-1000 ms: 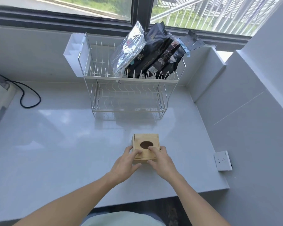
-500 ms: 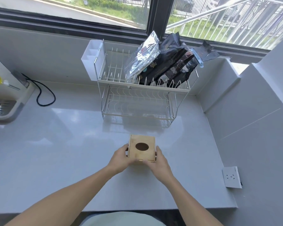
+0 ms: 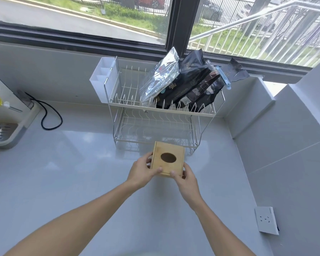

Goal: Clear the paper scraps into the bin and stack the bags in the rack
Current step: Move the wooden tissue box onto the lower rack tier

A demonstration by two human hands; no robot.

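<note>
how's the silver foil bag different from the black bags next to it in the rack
The crinkled silver foil bag is shiny and reflective; the black printed bags are dark and matte. The silver one sits leftmost; the black ones fill the right side, and one carries a pale blue clip, which the silver bag lacks. All lean together in the white wire rack's top tier.

black bag point(image 3: 185, 87), print possibly "MOUNTAIN", rest illegible

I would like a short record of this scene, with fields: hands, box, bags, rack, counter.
hands: left hand and right hand both grip the wooden box
box: wooden box, oval hole on top, in front of the rack
bags: silver bag and dark bags leaning in the top tier
rack: wire rack, lower tier empty
counter: no paper scraps visible
</note>
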